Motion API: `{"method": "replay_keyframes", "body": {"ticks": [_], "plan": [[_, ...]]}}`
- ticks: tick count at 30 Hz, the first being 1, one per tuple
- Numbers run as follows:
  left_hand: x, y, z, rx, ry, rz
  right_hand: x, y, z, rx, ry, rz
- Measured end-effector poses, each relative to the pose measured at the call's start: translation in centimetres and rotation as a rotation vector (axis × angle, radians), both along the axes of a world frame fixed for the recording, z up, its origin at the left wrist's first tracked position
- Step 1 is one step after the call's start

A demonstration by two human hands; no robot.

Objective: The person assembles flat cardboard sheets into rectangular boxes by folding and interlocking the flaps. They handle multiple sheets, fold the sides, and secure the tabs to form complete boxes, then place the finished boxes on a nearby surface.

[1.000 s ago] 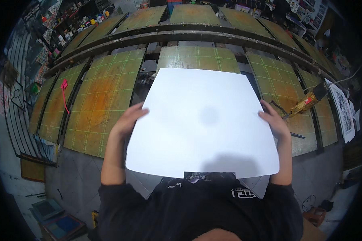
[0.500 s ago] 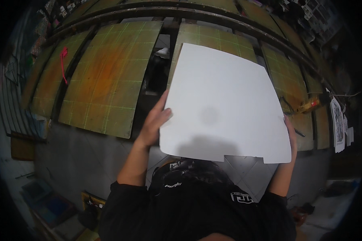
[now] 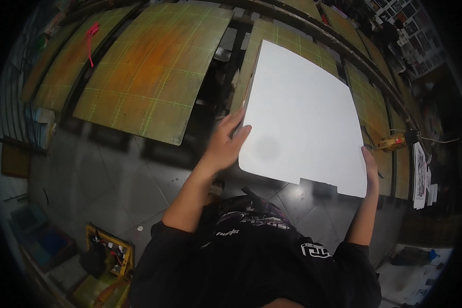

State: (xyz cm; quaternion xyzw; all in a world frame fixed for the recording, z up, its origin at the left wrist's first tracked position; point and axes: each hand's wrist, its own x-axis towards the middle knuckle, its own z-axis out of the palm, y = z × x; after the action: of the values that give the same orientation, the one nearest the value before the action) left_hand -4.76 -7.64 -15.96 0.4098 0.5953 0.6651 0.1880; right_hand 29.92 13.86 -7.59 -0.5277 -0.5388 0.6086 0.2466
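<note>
A large white sheet [image 3: 303, 113], stiff and flat, with a rounded near-left corner and a notch in its near edge, is held out in front of me. My left hand [image 3: 225, 142] grips its left edge, the thumb lying on the top face and the fingers along the side. At the opposite edge, my right hand [image 3: 370, 168] is closed round the near-right part, most of its fingers hidden underneath. Beneath the sheet's far part lies a yellow-green board [image 3: 274, 32] with grid lines; whether the two touch I cannot tell.
To the left is another gridded board [image 3: 154, 72] with an orange stain, and a pink strap [image 3: 92, 43] beyond it. A dark gap separates the boards. On the right sit a yellow tool [image 3: 392, 142] and hanging printed papers [image 3: 419, 177]. A yellow frame [image 3: 128, 251] stands low at left.
My view has turned, and the boards sit differently in it. The white sheet, still in both hands, appears farther right and slightly farther away.
</note>
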Motion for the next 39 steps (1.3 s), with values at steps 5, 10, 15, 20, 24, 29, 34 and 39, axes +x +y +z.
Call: {"method": "replay_keyframes", "body": {"ticks": [5, 10, 15, 20, 24, 29, 34, 39], "plan": [[0.6, -1.1, 3.5, -0.126, -0.122, 0.012, 3.1, 2.0, -1.2, 0.294, -0.226, 0.052], [-0.8, -2.3, 5.0, -0.172, -0.19, -0.12, 3.5, -1.4, 1.7, 0.405, -0.101, 0.04], [-0.3, -3.5, 7.7, -0.116, 0.107, -0.382, 4.2, -4.9, 2.1, 0.611, -0.058, 0.285], [0.5, -2.8, 8.7, -0.252, 0.332, -0.306, 4.9, -5.4, 1.9, 0.788, -0.013, 0.407], [1.2, -2.5, 8.2, -0.27, 0.374, -0.288, 4.7, -5.7, 1.5, 0.897, -0.113, 0.368], [1.2, -2.3, 7.2, -0.178, 0.492, -0.234, 4.2, -5.8, 0.6, 0.938, -0.037, 0.374], [1.5, -1.6, 6.1, -0.14, 0.54, -0.175, 4.2, -5.2, -0.7, 0.958, -0.035, 0.392], [2.3, -1.4, 6.4, -0.111, 0.433, -0.154, 4.0, -4.8, -0.7, 0.969, -0.022, 0.367]]}}
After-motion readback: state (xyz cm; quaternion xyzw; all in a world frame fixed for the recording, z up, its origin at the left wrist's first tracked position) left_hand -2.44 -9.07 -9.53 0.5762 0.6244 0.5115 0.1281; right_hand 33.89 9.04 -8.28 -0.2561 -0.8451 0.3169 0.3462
